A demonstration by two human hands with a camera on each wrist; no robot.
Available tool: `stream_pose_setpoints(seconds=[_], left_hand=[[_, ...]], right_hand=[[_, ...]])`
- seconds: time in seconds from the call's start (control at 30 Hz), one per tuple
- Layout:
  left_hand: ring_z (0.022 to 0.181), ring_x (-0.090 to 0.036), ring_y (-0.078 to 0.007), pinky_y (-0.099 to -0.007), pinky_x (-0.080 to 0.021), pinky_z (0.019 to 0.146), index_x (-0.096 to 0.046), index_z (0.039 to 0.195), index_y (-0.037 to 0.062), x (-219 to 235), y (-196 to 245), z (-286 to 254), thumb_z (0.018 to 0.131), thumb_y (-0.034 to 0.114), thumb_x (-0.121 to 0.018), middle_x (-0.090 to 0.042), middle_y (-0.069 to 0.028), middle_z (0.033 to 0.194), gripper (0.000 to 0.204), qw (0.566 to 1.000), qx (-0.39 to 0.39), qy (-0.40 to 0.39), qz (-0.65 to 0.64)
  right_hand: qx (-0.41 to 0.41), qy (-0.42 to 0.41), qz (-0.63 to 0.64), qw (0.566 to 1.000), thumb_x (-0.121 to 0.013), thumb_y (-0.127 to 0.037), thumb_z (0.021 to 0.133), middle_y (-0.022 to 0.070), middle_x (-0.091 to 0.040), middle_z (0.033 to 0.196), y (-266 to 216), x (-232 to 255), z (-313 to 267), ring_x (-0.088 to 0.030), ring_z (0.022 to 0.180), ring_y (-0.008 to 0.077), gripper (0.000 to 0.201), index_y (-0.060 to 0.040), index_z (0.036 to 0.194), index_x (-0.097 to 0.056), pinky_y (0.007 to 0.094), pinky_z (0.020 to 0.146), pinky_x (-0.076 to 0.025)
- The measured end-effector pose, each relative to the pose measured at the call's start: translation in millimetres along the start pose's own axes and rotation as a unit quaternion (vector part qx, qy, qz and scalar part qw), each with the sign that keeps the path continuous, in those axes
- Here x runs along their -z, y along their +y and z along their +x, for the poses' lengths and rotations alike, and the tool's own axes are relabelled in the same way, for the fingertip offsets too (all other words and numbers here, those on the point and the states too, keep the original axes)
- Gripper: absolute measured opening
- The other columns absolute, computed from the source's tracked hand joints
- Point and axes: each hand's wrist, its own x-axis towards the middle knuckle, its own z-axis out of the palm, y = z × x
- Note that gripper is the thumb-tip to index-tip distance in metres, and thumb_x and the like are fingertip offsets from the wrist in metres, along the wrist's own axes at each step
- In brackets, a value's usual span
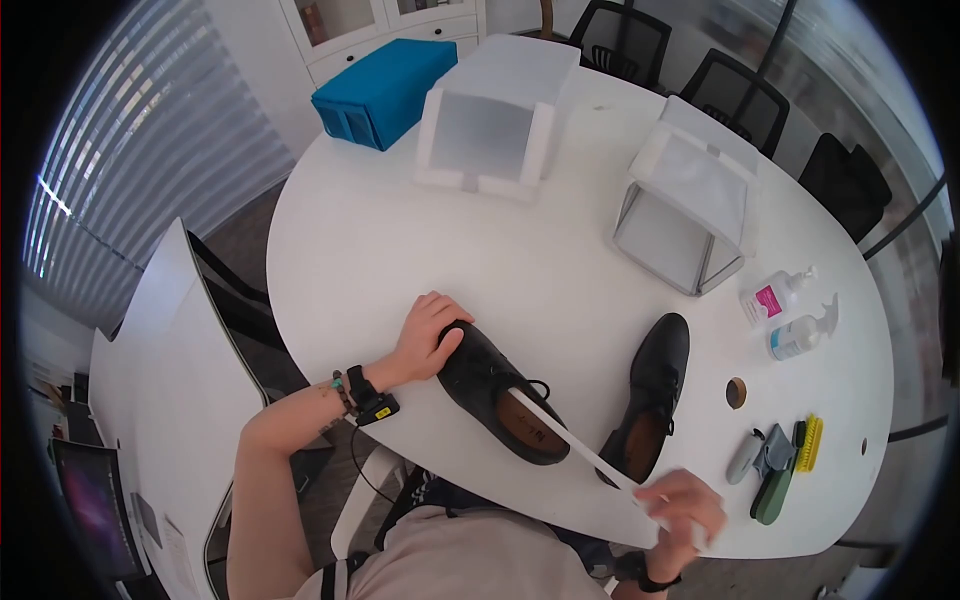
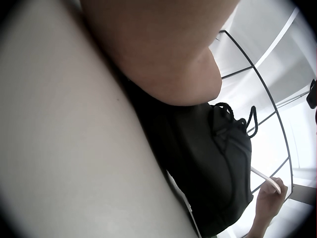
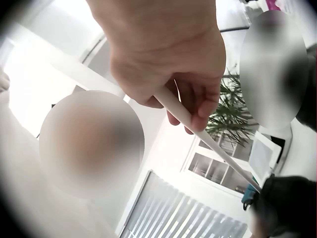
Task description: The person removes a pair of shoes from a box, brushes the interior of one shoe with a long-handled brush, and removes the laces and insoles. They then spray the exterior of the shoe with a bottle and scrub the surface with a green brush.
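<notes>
A black lace-up shoe lies on the white table, its toe toward the far left and its brown insole showing. My left hand holds the toe, thumb over the top; in the left wrist view it covers the front of the shoe. My right hand grips the near end of a long white stick, whose far end reaches into the shoe's opening. In the right wrist view the stick slants down from under the palm to the dark shoe. The matching black shoe rests to the right.
Two translucent boxes, one closed and one open-fronted, stand farther back beside a blue fabric case. Two pump bottles are at the right. Nearer are a green-backed brush, a yellow brush and a grey cloth.
</notes>
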Motion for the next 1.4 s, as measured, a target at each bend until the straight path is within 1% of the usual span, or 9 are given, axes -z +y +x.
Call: stream_pose_setpoints(seconds=[0.17,0.27,0.37,0.53,0.67,0.83,1.03,1.2,1.4], left_hand=[[0.100,-0.059,-0.0358,-0.0443,-0.044,0.095,-0.072,0.112,0.0047,1.2,0.6,2.8,0.110,0.038,-0.051,-0.068,-0.0140,0.106,0.039,1.000,-0.006,0.003,0.000],[0.100,-0.059,-0.0358,-0.0443,-0.044,0.095,-0.071,0.112,0.0046,0.5,1.5,-0.4,0.109,0.037,-0.052,-0.067,-0.0139,0.106,0.038,1.000,-0.004,0.001,-0.002],[0.100,-0.059,-0.0359,-0.0443,-0.044,0.095,-0.072,0.112,0.0046,0.1,0.4,1.4,0.109,0.036,-0.052,-0.067,-0.0139,0.105,0.037,1.000,-0.004,0.001,-0.002],[0.100,-0.057,-0.0326,-0.0427,-0.043,0.095,-0.072,0.111,0.0073,0.2,0.7,1.2,0.105,0.028,-0.059,-0.067,-0.0098,0.105,0.025,1.000,-0.003,0.010,-0.004],[0.100,-0.057,-0.0325,-0.0426,-0.043,0.095,-0.072,0.111,0.0072,-0.1,-0.6,0.0,0.105,0.029,-0.059,-0.067,-0.0098,0.105,0.026,1.000,-0.007,0.007,-0.006],[0.099,-0.059,-0.0356,-0.0443,-0.044,0.095,-0.071,0.111,0.0050,0.1,1.9,1.9,0.108,0.035,-0.053,-0.067,-0.0136,0.104,0.035,1.000,-0.010,0.000,-0.001],[0.099,-0.059,-0.0356,-0.0444,-0.044,0.095,-0.071,0.111,0.0052,2.0,0.9,1.7,0.108,0.034,-0.054,-0.067,-0.0131,0.105,0.034,1.000,-0.006,0.004,0.002],[0.101,-0.059,-0.0353,-0.0449,-0.044,0.096,-0.073,0.113,0.0050,-0.3,-1.1,0.6,0.109,0.034,-0.055,-0.068,-0.0127,0.107,0.034,1.000,-0.008,0.003,0.000],[0.112,-0.066,-0.0347,-0.0454,-0.048,0.101,-0.075,0.123,0.0029,-6.2,-5.5,-3.4,0.111,0.034,-0.054,-0.074,-0.0131,0.122,0.040,0.999,-0.028,0.027,-0.005]], right_hand=[[-0.064,-0.087,-0.007,0.994,-0.065,-0.025,0.104,0.0216,-0.080,0.095,11.4,-29.0,6.6,-0.073,0.074,0.0270,0.035,0.0005,0.081,-0.071,0.0372,0.065,-0.056],[0.043,-0.038,0.075,0.996,-0.058,-0.036,0.111,0.0217,-0.079,0.087,5.0,11.4,5.5,-0.072,0.067,0.0235,0.052,-0.0012,0.074,-0.069,0.0360,0.058,-0.053],[0.022,-0.002,0.098,0.995,-0.058,-0.037,0.112,0.0219,-0.079,0.087,2.7,18.4,9.0,-0.073,0.069,0.0249,0.053,-0.0007,0.074,-0.070,0.0356,0.061,-0.055],[-0.124,-0.042,0.045,0.990,-0.064,-0.030,0.107,0.0207,-0.081,0.098,27.2,-41.7,14.5,-0.077,0.078,0.0289,0.040,0.0022,0.084,-0.071,0.0365,0.072,-0.060],[-0.072,-0.080,0.007,0.994,-0.062,-0.032,0.109,0.0239,-0.079,0.093,9.5,1.1,13.5,-0.076,0.074,0.0290,0.045,0.0029,0.081,-0.070,0.0363,0.067,-0.060],[-0.060,0.066,0.103,0.991,-0.058,-0.036,0.110,0.0290,-0.076,0.084,1.2,21.7,9.3,-0.073,0.062,0.0290,0.052,0.0013,0.074,-0.067,0.0349,0.055,-0.058],[-0.094,0.011,0.010,0.995,-0.059,-0.043,0.107,0.0290,-0.077,0.087,29.7,-39.4,11.9,-0.075,0.066,0.0305,0.056,0.0030,0.076,-0.067,0.0396,0.064,-0.060],[-0.059,0.076,0.110,0.989,-0.052,-0.047,0.106,0.0311,-0.075,0.082,11.2,19.9,4.9,-0.068,0.054,0.0330,0.063,0.0042,0.072,-0.063,0.0389,0.048,-0.055],[-0.150,0.022,0.079,0.985,-0.063,-0.035,0.107,0.0256,-0.079,0.099,26.0,-32.4,13.3,-0.077,0.078,0.0307,0.046,0.0038,0.082,-0.069,0.0386,0.075,-0.061]])
